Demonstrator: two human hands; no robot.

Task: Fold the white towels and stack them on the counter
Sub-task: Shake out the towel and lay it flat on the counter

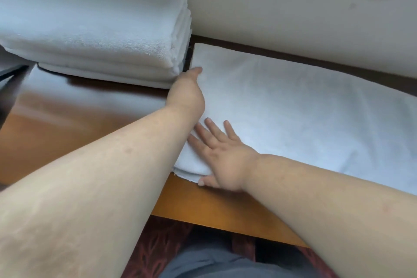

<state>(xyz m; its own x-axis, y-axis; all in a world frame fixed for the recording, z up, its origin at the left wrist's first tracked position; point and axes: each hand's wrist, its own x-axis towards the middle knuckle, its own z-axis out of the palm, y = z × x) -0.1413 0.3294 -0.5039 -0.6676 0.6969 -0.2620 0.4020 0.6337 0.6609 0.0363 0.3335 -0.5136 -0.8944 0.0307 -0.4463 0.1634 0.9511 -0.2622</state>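
Left grip (pixel 187 92) flat, fingers hidden; right grip (pixel 220 152) splayed flat

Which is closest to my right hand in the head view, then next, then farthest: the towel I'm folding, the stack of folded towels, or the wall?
From the right hand:
1. Towel being folded, directly under the palm.
2. Stack of folded towels, back left on the counter.
3. Wall, behind the counter's far edge.

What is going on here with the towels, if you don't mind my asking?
A person is folding a white towel spread on the wooden counter. The left hand rests along the towel's left edge, its fingers hidden, while the right hand presses flat on the near corner. A stack of folded towels already sits to the left, against the wall.
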